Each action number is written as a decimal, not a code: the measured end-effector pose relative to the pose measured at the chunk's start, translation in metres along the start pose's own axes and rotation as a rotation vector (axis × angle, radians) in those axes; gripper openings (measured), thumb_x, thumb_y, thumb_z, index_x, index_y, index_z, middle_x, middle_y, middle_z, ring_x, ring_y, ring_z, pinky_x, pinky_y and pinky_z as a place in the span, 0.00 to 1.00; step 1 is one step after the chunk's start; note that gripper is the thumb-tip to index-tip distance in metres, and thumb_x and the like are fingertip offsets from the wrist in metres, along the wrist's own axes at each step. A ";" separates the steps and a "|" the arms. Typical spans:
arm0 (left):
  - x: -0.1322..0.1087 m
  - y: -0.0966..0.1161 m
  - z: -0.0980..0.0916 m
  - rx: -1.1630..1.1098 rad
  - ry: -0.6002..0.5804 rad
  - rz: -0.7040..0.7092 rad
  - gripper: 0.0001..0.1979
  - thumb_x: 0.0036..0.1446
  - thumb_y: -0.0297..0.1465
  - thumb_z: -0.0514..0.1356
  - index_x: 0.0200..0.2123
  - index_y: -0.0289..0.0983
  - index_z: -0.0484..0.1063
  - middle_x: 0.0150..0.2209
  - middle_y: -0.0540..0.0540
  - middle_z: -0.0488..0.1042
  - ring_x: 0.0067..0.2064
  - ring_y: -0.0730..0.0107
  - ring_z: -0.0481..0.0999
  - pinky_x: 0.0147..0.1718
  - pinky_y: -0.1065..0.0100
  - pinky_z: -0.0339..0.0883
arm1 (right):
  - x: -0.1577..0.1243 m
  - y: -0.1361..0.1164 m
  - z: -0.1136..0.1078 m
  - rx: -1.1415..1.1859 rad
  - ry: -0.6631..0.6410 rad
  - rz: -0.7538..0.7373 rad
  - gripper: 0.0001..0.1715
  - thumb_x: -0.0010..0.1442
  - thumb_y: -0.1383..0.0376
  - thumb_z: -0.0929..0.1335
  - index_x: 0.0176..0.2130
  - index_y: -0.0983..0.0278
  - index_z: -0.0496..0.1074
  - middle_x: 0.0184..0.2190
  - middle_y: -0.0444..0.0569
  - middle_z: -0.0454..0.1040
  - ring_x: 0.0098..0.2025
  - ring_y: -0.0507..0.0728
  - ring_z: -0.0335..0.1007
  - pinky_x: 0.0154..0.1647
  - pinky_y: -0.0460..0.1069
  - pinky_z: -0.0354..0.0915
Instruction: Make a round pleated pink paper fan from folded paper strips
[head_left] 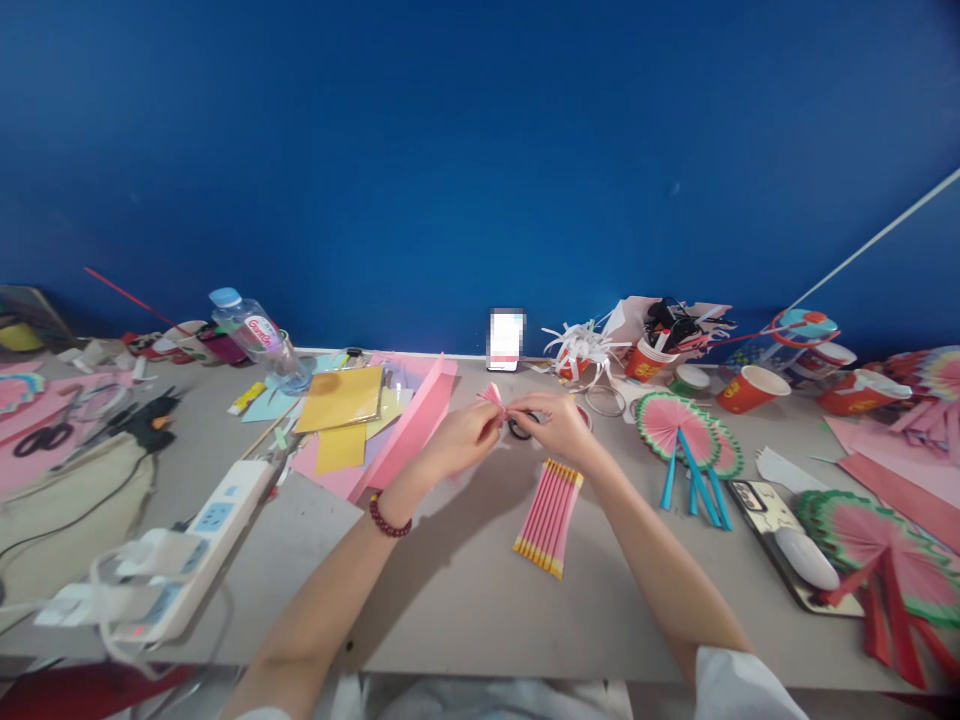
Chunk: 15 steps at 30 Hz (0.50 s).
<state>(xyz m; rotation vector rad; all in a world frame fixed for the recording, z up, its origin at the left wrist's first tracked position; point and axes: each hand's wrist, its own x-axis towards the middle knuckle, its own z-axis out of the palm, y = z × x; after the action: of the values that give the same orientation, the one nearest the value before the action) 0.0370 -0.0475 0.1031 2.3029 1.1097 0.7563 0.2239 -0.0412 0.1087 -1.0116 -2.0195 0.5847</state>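
Observation:
Both hands meet above the middle of the table. My left hand (474,436), with a beaded bracelet at the wrist, is closed on a small pleated pink paper (491,394) whose fanned end sticks up past the fingers. The fingertips of my right hand (556,424) pinch the same paper's narrow end from the other side. A dark ring-shaped thing (521,426) lies partly hidden behind my right hand. Below it, a pleated pink paper strip with yellow ends (550,518) rests flat on the table.
Left are yellow paper sheets (341,400), a folded pink sheet (412,425), a plastic bottle (262,335) and a power strip (214,525). A lit phone (505,342) leans on the blue wall. Right are watermelon-coloured paper fans (679,428), red paper cups (752,390) and a mouse (806,558).

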 end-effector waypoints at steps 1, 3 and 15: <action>0.000 0.000 0.000 0.003 0.001 0.005 0.10 0.58 0.27 0.48 0.33 0.38 0.68 0.33 0.45 0.73 0.32 0.66 0.70 0.30 0.68 0.60 | 0.000 0.000 0.000 0.006 -0.001 0.005 0.12 0.56 0.68 0.65 0.33 0.60 0.78 0.32 0.48 0.79 0.36 0.56 0.74 0.40 0.50 0.67; 0.000 0.000 -0.001 0.002 -0.004 0.012 0.10 0.59 0.28 0.48 0.34 0.38 0.69 0.34 0.45 0.73 0.33 0.66 0.71 0.30 0.67 0.60 | 0.000 0.000 0.000 0.020 -0.012 0.011 0.12 0.56 0.69 0.65 0.32 0.60 0.78 0.32 0.48 0.79 0.36 0.56 0.74 0.39 0.50 0.67; 0.002 0.003 -0.005 -0.156 -0.063 -0.003 0.13 0.62 0.33 0.48 0.34 0.37 0.70 0.35 0.44 0.74 0.35 0.67 0.72 0.33 0.68 0.64 | 0.002 0.010 0.001 0.098 0.043 0.084 0.08 0.56 0.66 0.66 0.31 0.63 0.76 0.30 0.47 0.78 0.34 0.55 0.73 0.35 0.48 0.66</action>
<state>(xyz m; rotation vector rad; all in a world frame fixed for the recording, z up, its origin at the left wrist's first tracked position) 0.0362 -0.0461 0.1093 2.1792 0.9902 0.7372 0.2268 -0.0343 0.1020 -1.0453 -1.8995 0.6937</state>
